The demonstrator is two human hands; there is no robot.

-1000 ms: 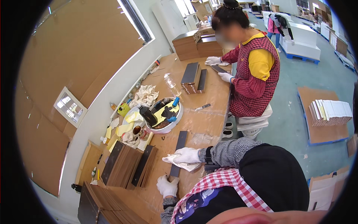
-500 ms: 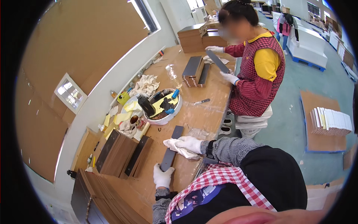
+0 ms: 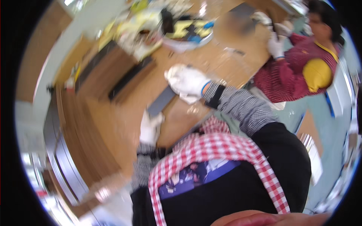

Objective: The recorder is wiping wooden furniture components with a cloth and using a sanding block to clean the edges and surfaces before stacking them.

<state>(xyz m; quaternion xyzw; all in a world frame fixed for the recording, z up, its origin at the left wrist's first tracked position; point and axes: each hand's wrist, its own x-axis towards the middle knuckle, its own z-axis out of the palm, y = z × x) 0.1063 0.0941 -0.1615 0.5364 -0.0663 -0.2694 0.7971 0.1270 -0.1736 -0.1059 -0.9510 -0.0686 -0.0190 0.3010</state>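
A dark grey narrow board (image 3: 162,101) lies in front of me on the brown table, slanting away to the right. My left hand (image 3: 151,127), in a white glove, is closed at the board's near end, fingers blurred. My white-gloved right hand (image 3: 192,81) grips a crumpled white cloth (image 3: 190,99) over the far end, hiding that end of the board. Just left of the board stand a small stack of dark-topped brown boards (image 3: 132,77) and a bigger one (image 3: 107,69) beside it.
A tall board stack (image 3: 83,139) is at my left. Beyond my hands sits a round white tub (image 3: 184,46) with yellow, black and blue things, beside crumpled cloths. At the right a co-worker (image 3: 290,67) in white gloves works near dark boards (image 3: 243,9).
My view has swung, blurring the picture and shifting the table upward. My right hand with the cloth has slid to the board's far end. The co-worker's hands have moved nearer the dark boards.
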